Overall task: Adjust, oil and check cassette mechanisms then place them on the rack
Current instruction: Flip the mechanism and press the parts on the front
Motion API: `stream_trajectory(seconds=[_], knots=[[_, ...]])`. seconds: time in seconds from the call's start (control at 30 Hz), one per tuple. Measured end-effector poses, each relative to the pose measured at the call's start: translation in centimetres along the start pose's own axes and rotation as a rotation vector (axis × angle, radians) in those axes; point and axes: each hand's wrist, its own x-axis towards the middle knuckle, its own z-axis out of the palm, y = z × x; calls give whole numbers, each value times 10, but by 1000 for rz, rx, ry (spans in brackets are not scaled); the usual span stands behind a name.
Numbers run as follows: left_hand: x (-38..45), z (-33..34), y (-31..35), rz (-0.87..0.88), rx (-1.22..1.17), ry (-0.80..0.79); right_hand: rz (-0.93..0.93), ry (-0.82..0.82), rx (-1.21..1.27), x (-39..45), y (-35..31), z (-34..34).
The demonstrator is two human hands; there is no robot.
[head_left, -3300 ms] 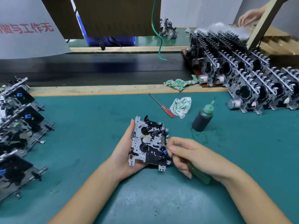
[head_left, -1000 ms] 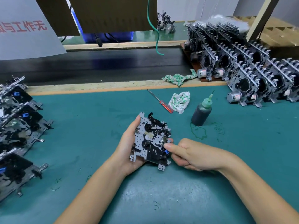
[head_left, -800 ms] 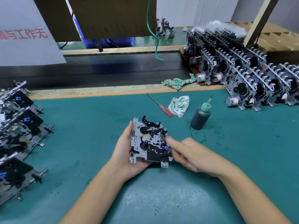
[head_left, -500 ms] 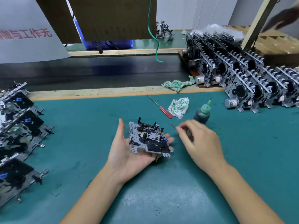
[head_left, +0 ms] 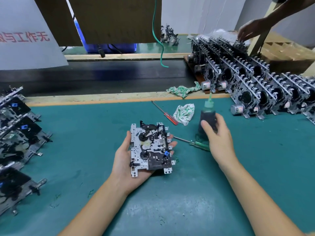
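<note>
Cassette mechanism (head_left: 150,148) in left hand (head_left: 127,160); right hand (head_left: 219,135) on oil bottle (head_left: 207,116).

Left grip cradles the mechanism flat above the worktop (head_left: 85,133), fingertips past its right edge. Right grip is wrapped round the bottle. Green screwdriver (head_left: 196,143) lies between the hands. Racked mechanisms (head_left: 255,86) line the far right edge; a stack (head_left: 15,142) borders the left.
</note>
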Motion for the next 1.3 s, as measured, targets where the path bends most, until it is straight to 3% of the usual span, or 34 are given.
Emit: stream_trajectory(seconds=[0.13,0.27,0.4,0.57,0.77,1.3], knots=[[-1,0,-6,-99,19,-42,-15,-61,327,-6,-12,-1],[2,-4,-5,-116,-4,-68,96,-117,770,-11,-20,0],[4,-5,-5,-125,1,-84,204,-25,1005,-9,-26,-3],[5,-5,-6,-130,-5,-91,214,-47,846,-16,-30,-2],[4,-3,-5,-134,-18,-95,78,-38,598,-27,-31,8],[5,-3,-4,-153,-32,-76,41,-14,470,-24,-24,9]])
